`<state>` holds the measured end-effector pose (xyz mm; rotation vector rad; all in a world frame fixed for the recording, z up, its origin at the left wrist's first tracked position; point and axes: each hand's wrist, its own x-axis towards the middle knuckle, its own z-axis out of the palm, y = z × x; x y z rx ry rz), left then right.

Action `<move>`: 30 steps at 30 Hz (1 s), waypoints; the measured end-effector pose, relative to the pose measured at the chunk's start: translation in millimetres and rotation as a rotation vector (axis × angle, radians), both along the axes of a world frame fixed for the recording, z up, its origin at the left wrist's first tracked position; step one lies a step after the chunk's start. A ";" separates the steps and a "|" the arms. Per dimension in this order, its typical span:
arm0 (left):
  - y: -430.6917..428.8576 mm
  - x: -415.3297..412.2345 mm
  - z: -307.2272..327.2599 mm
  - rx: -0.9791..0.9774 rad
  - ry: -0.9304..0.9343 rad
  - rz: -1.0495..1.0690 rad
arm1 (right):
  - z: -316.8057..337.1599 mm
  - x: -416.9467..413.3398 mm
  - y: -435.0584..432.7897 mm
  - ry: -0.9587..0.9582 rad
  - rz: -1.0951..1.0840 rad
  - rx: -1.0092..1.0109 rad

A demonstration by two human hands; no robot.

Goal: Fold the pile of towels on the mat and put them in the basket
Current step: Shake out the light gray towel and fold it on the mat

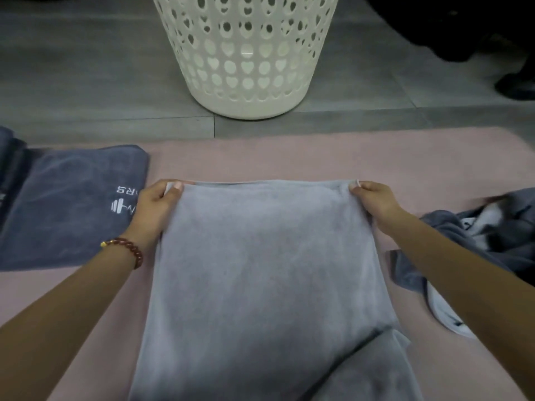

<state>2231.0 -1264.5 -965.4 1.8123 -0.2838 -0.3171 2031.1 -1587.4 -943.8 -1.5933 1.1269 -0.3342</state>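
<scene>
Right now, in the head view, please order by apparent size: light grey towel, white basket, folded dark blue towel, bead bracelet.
1. light grey towel, nearest the camera.
2. white basket and folded dark blue towel: look alike; basket is farther and cropped, so unranked.
3. bead bracelet.

One white basket [246,68] stands just beyond the far edge of the one pink mat [289,160]. On the mat lie one light grey towel [260,270] at its middle, one folded dark blue towel [66,206] at its left end, and one crumpled heap [477,235] at its right end, its towels too tangled to count. Two hands are over the mat's middle: the left hand [156,206], wearing one beaded bracelet [130,250], and the right hand [376,201].
</scene>
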 end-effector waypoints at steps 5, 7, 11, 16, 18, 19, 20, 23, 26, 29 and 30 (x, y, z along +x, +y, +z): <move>11.7 -7.5 23.2 -0.144 0.062 0.032 | 33.2 -17.1 3.0 -0.134 -0.096 0.021; 19.1 -10.2 40.9 -0.144 0.010 0.024 | 50.2 -31.1 0.7 -0.163 -0.012 -0.008; 35.4 -11.9 86.2 -0.093 -0.137 -0.036 | 91.6 -60.2 0.3 -0.297 0.092 -0.018; 41.0 -18.4 165.4 -0.130 -0.246 -0.072 | 160.6 -79.3 16.0 -0.472 0.057 -0.012; 36.3 -22.6 205.4 -0.141 -0.314 -0.059 | 194.0 -80.1 23.5 -0.535 -0.006 -0.025; 33.8 -25.2 226.4 -0.152 -0.352 -0.046 | 212.6 -79.3 27.2 -0.562 -0.053 -0.045; 31.6 -28.4 247.9 -0.171 -0.385 -0.024 | 233.0 -77.3 32.0 -0.590 -0.101 -0.069; 22.9 -34.1 314.7 -0.254 -0.444 0.035 | 297.3 -66.5 41.0 -0.729 -0.216 -0.110; 17.5 -38.0 375.5 -0.337 -0.515 0.082 | 357.0 -58.0 46.6 -0.878 -0.275 -0.134; 15.8 -46.2 420.7 -0.396 -0.581 0.120 | 405.9 -57.5 48.7 -0.927 -0.306 -0.188; 17.1 -49.5 432.2 -0.410 -0.587 0.120 | 419.2 -58.7 48.7 -0.926 -0.309 -0.210</move>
